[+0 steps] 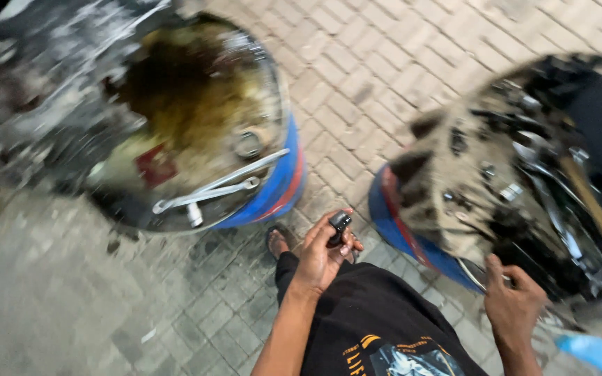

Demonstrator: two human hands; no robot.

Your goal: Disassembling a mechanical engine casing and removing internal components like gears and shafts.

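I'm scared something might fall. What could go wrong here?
The wrenches lie near the edge of the oily drum and might slide off near the foot. The left hand pinches a small black part in its fingertips; it could drop onto the paving.

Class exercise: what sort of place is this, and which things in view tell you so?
Probably an outdoor repair spot or street workshop. A blue drum with an oily top holds wrenches, a second drum is heaped with tools and metal parts, and the ground is brick paving.
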